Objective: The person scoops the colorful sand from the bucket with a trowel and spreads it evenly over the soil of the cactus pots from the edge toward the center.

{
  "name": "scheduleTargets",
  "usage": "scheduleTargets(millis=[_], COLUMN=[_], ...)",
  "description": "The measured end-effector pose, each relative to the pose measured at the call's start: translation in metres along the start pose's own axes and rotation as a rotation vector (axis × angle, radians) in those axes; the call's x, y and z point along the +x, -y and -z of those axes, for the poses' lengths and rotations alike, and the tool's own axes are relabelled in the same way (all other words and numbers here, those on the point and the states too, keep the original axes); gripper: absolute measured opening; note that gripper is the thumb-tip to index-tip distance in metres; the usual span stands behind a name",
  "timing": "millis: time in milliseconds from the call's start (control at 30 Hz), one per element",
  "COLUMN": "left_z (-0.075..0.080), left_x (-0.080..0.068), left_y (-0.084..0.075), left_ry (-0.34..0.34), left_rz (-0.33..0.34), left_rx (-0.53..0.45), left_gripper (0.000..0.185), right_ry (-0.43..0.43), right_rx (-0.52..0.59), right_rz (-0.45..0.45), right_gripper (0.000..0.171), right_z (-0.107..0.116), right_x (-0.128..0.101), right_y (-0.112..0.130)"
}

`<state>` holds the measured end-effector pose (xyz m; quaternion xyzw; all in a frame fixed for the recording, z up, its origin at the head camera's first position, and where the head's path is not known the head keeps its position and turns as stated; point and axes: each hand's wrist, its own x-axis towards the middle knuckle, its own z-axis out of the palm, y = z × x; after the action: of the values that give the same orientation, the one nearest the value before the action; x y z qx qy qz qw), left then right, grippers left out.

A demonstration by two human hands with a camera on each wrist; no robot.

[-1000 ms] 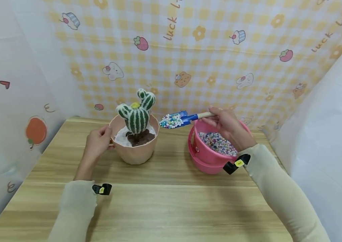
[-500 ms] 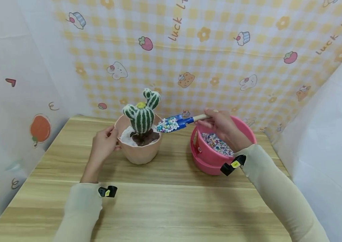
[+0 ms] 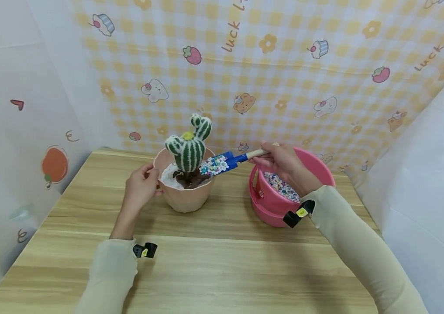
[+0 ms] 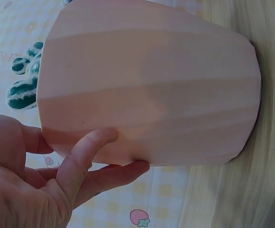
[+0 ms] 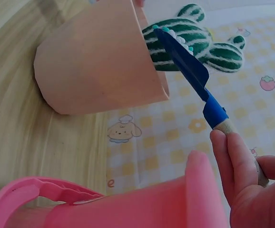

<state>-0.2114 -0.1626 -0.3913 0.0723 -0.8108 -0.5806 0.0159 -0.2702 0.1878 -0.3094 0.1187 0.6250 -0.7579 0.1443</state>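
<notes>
Your right hand [image 3: 284, 163] pinches the wooden handle of the blue trowel [image 3: 231, 159], whose blade, heaped with coloured pebbles [image 3: 214, 165], tips over the right rim of the pink flowerpot [image 3: 186, 198] beside the knitted cactus [image 3: 190, 148]. Your left hand [image 3: 140, 188] curls its fingers [image 4: 87, 152] round the pot's left wall. The pot stands on the wooden surface [image 3: 214, 261], with the pink bucket [image 3: 273, 205] just to its right.

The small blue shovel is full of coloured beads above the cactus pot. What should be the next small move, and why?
Probably tip the blue shovel so the beads slide into the pot: the blade is already over the rim beside the cactus, and the left hand steadies the pot.
</notes>
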Motion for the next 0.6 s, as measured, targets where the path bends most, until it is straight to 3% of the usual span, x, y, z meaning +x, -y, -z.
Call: scheduleTargets(millis=[267, 600], left_z=[-0.001, 0.008], left_x=[0.001, 0.016], left_y=[-0.002, -0.002], left_ry=[0.027, 0.088], left_rz=[0.024, 0.049], left_rx=[-0.022, -0.029], left_gripper=[0.050, 0.055], right_ry=[-0.001, -0.009], right_rx=[-0.056, -0.119], right_rz=[0.018, 0.035], right_gripper=[0.026, 0.029], right_z=[-0.008, -0.019], right_x=[0.003, 0.006], right_y=[-0.002, -0.006])
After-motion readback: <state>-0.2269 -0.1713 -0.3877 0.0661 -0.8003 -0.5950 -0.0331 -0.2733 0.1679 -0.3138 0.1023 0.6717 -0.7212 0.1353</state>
